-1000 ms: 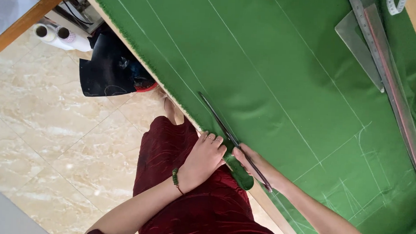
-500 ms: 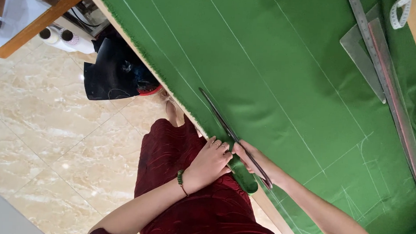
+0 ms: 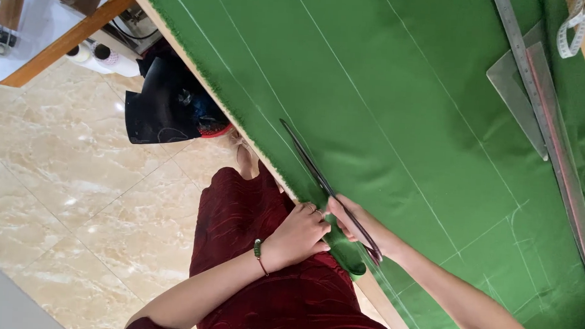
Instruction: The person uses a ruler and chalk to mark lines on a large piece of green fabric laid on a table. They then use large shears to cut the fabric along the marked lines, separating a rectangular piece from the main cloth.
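A large green cloth (image 3: 401, 90) with white chalk lines covers the table. My right hand (image 3: 352, 220) grips the handles of long dark scissors (image 3: 318, 175), whose blades lie along a chalk line near the cloth's frayed edge and point away to the upper left. My left hand (image 3: 299, 234), with a beaded bracelet on its wrist, holds the narrow green strip (image 3: 345, 249) at the table's edge, just beside the scissors' handles. The strip's end hangs down over my dark red dress.
A long metal ruler (image 3: 547, 136) and a clear set square (image 3: 516, 95) lie on the cloth at the right, with a white tape measure (image 3: 571, 28) above them. A black bag (image 3: 167, 106) sits on the marble floor under the table's edge. A wooden bench (image 3: 68, 36) stands at the upper left.
The view has drifted, so the bag and bench sit lower and further right in the frame. Both hands and the scissors stay in nearly the same place on the cloth's edge.
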